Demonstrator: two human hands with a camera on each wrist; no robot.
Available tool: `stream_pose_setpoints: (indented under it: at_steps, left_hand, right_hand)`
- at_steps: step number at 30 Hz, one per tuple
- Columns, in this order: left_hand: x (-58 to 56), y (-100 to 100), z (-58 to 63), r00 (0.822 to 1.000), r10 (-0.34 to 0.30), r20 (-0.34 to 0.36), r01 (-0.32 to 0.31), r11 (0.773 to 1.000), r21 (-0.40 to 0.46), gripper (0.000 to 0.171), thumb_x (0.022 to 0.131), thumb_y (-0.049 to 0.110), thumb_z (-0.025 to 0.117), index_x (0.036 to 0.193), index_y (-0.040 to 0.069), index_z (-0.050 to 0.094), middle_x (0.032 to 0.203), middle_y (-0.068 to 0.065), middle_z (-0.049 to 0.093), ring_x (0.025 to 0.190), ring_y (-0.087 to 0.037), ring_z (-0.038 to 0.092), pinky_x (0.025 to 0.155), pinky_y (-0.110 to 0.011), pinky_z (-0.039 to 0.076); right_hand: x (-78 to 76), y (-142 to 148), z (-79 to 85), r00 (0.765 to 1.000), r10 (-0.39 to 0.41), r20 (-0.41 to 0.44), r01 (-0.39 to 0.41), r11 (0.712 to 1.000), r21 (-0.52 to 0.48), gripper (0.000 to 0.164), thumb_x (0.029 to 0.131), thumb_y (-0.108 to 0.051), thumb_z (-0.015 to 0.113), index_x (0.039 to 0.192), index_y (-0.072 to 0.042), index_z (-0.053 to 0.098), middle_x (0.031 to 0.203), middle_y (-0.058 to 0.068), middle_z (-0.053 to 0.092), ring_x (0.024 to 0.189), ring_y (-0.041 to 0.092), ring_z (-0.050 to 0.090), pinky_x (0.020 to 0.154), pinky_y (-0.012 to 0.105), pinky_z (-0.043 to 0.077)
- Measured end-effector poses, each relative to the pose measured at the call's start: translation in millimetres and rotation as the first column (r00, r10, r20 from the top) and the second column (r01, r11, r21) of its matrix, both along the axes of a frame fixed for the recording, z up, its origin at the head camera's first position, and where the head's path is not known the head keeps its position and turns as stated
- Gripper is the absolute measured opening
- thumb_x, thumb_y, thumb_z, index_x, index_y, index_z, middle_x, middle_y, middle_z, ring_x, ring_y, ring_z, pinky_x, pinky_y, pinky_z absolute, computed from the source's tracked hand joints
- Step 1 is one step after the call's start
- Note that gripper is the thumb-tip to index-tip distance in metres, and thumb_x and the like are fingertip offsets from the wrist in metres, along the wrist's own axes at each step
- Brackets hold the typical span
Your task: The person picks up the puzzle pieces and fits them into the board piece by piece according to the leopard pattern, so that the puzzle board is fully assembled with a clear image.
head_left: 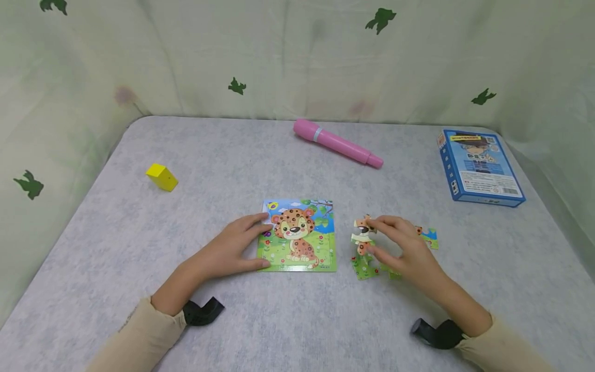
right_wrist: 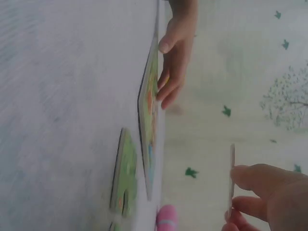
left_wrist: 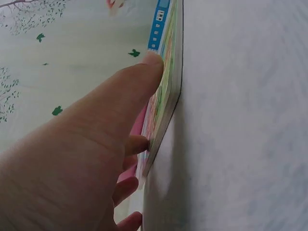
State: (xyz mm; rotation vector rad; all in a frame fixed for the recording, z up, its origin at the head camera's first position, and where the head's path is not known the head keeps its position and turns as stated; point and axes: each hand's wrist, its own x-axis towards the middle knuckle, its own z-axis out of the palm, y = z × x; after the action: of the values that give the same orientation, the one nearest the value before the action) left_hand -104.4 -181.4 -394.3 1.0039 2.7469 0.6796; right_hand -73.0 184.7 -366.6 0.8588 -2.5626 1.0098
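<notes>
A square leopard-picture puzzle board (head_left: 304,235) lies flat on the table. My left hand (head_left: 228,248) rests on its left side, thumb near the lower left corner and fingers higher on the edge. In the left wrist view the thumb (left_wrist: 153,62) touches the board's rim. To the right of the board, my right hand (head_left: 409,250) pinches a puzzle piece (head_left: 361,225) between thumb and fingers. The right wrist view shows that piece (right_wrist: 233,156) edge-on, held above the table. Several loose puzzle pieces (head_left: 364,269) lie under and around the right hand, some partly hidden by it.
A pink pen-shaped object (head_left: 341,144) lies at the back of the grey table (head_left: 209,155). The yellow block (head_left: 161,177) is at the left. Far right lies a blue box (head_left: 483,168). A light curtain (head_left: 297,57) with green bird shapes hangs behind.
</notes>
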Motion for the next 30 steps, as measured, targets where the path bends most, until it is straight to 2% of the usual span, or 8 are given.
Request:
stream_pose_setpoints:
  at_steps: [4, 8, 15, 21, 26, 30]
  left_hand:
    - [3.5, 6, 0.6, 0.999, -0.023, -0.038, 0.022, 0.999, -0.033, 0.083, 0.077, 0.062, 0.054, 0.135, 0.004, 0.038, 0.142, -0.005, 0.028, 0.128, -0.023, 0.026, 0.102, -0.04, 0.021]
    - [5.6, 10, -0.2, 0.997, -0.02, -0.071, 0.015, 0.998, -0.066, 0.086, 0.078, 0.063, 0.053, 0.137, 0.003, 0.034, 0.141, -0.008, 0.031, 0.126, -0.023, 0.028, 0.102, -0.039, 0.022]
    - [8.2, 13, -1.6, 0.988, -0.053, -0.147, 0.042, 0.996, -0.083, 0.081, 0.077, 0.064, 0.053, 0.138, 0.014, 0.037, 0.14, -0.011, 0.03, 0.124, -0.027, 0.03, 0.1, -0.045, 0.022]
    - [10.8, 18, -3.7, 0.978, -0.082, -0.194, 0.067, 0.994, -0.084, 0.075, 0.076, 0.065, 0.054, 0.136, 0.022, 0.04, 0.14, -0.015, 0.029, 0.125, -0.03, 0.028, 0.099, -0.048, 0.023]
    - [14.0, 20, -4.9, 0.974, -0.088, -0.21, 0.072, 0.994, -0.083, 0.071, 0.076, 0.065, 0.053, 0.136, 0.028, 0.041, 0.138, -0.02, 0.028, 0.126, -0.032, 0.026, 0.098, -0.05, 0.024]
    - [15.4, 21, -5.7, 0.972, -0.089, -0.216, 0.072, 0.994, -0.086, 0.068, 0.077, 0.065, 0.052, 0.135, 0.029, 0.043, 0.14, -0.019, 0.025, 0.126, -0.032, 0.024, 0.099, -0.05, 0.023]
  right_hand:
    - [-5.8, -23, 1.3, 0.997, 0.077, -0.009, -0.077, 0.997, -0.029, 0.054, 0.072, -0.002, 0.073, 0.123, -0.002, 0.054, 0.114, 0.004, 0.051, 0.104, 0.02, 0.043, 0.081, 0.034, 0.037]
    - [-9.4, -46, -1.9, 0.99, 0.134, 0.035, -0.134, 0.991, -0.021, 0.048, 0.076, -0.006, 0.071, 0.121, -0.002, 0.055, 0.115, 0.006, 0.05, 0.105, 0.02, 0.043, 0.081, 0.035, 0.04]
    - [-21.7, -77, -15.5, 0.979, 0.126, 0.161, -0.138, 0.989, 0.062, 0.041, 0.082, -0.018, 0.067, 0.121, -0.009, 0.058, 0.115, 0.004, 0.051, 0.105, 0.017, 0.044, 0.083, 0.033, 0.041]
    - [-33.1, -90, -24.7, 0.975, 0.148, 0.164, -0.169, 0.979, 0.117, 0.041, 0.083, -0.018, 0.066, 0.121, -0.005, 0.057, 0.114, 0.006, 0.051, 0.104, 0.02, 0.045, 0.085, 0.034, 0.04]
    - [-39.9, -97, -28.3, 0.976, 0.148, 0.157, -0.178, 0.964, 0.195, 0.041, 0.084, -0.021, 0.065, 0.121, -0.006, 0.057, 0.115, 0.007, 0.052, 0.106, 0.021, 0.045, 0.089, 0.036, 0.038]
    - [-44.0, -101, -26.9, 0.978, 0.157, 0.134, -0.186, 0.954, 0.236, 0.042, 0.082, -0.02, 0.067, 0.12, -0.007, 0.058, 0.112, 0.007, 0.053, 0.1, 0.02, 0.047, 0.085, 0.037, 0.039]
